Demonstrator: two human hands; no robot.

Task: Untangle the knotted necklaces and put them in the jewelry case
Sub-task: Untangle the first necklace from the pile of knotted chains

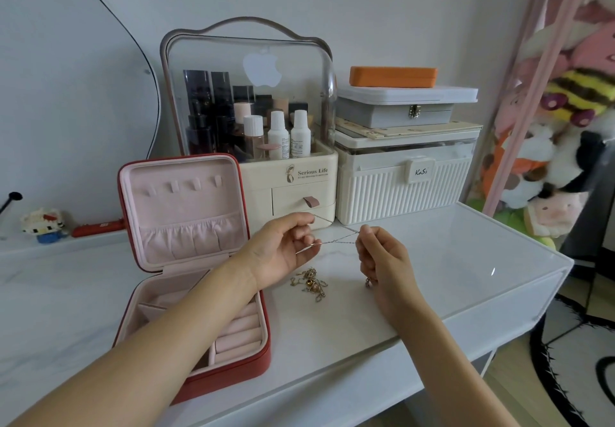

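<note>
A thin silver necklace chain is stretched in crossing strands between my two hands above the white tabletop. My left hand pinches its left end, and my right hand pinches the right end, with a small pendant hanging below that hand. A tangled heap of gold necklaces lies on the table just under my hands. The red jewelry case with pink lining stands open at the left, its lid upright; my left forearm crosses over its lower tray.
A cream cosmetics organizer with a clear hood and a ribbed white storage box stand behind my hands. Stacked boxes sit on the ribbed one. The table's right edge drops to the floor, with plush toys beyond.
</note>
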